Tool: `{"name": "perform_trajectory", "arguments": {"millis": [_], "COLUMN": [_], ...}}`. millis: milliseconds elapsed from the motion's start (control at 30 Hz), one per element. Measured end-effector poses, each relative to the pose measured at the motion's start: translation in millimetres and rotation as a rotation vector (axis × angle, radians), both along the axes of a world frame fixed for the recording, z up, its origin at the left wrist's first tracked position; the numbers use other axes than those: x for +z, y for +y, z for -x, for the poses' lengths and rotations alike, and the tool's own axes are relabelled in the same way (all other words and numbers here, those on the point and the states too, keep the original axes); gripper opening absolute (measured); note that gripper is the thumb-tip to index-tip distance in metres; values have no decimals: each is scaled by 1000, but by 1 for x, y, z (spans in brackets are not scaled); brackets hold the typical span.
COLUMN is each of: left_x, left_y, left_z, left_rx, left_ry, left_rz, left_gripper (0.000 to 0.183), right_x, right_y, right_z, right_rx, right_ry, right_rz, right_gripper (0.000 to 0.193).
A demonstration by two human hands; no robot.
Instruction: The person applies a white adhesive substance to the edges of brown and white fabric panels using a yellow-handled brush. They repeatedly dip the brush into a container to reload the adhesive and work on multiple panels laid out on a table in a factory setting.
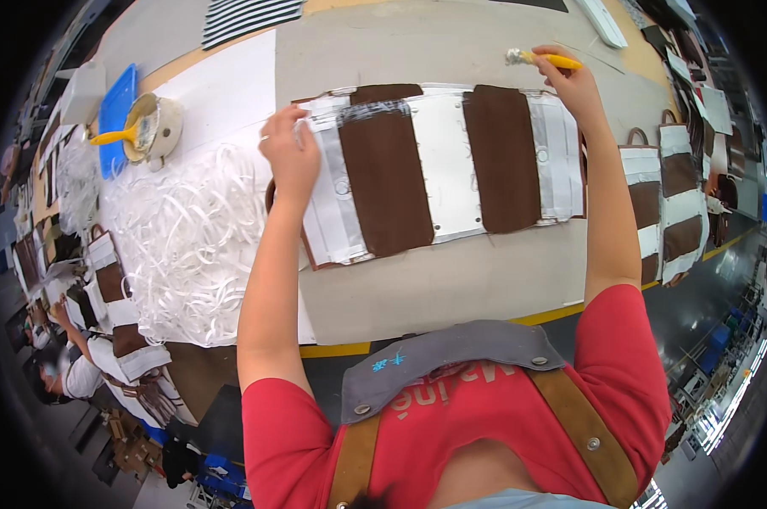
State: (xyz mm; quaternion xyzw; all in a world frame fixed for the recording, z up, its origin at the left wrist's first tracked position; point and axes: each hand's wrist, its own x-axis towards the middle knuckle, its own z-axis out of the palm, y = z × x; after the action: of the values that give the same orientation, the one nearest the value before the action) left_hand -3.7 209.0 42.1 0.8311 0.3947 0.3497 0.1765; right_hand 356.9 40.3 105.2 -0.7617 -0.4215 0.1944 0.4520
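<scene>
A flat bag panel (451,199) lies on the table in front of me, with white and brown bands, snaps and brown edging. A wet white smear (375,110) crosses the top of its left brown band. My left hand (290,161) is closed at the panel's upper left corner, and its curled fingers hide what they pinch, if anything. Above the upper right corner, my right hand (570,83) grips a yellow-handled brush (562,61). Its whitened bristles point left, raised clear of the panel.
Left of the panel lies a heap of white strips (188,246). Beyond it, a pot (167,127) with another yellow brush (116,136) stands by a blue tray (112,106). More striped bag pieces (682,199) lie at the right. A person (82,365) works at far left.
</scene>
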Motion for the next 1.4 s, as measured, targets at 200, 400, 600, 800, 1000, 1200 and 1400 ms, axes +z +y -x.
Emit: {"name": "perform_trajectory", "arguments": {"millis": [200,400,600,800,1000,1200,1400], "left_x": [-16,-42,-53,-58,-60,-59,-59], "left_y": [-84,-112,-118,-119,-119,-120,-120], "left_z": [-59,-73,-72,-72,-71,-70,-71], "left_rx": [-454,-414,-357,-337,-330,-326,-323], "left_ry": [216,434,394,371,357,354,339], "left_rz": [72,62,45,32,35,40,31], "left_gripper": [21,30,30,28,28,28,28], "right_x": [-17,-39,-21,-28,-16,1,-3], "right_y": [10,18,8,17,-2,-6,-22], "right_z": [36,30,8,22,-25,0,-24], "right_rx": [118,201,95,309,254,239,208], "right_ry": [149,-186,-344,-231,-351,-202,-480], "right_rz": [177,384,282,361,455,258,470], "right_gripper": [27,29,26,24,26,24,22]}}
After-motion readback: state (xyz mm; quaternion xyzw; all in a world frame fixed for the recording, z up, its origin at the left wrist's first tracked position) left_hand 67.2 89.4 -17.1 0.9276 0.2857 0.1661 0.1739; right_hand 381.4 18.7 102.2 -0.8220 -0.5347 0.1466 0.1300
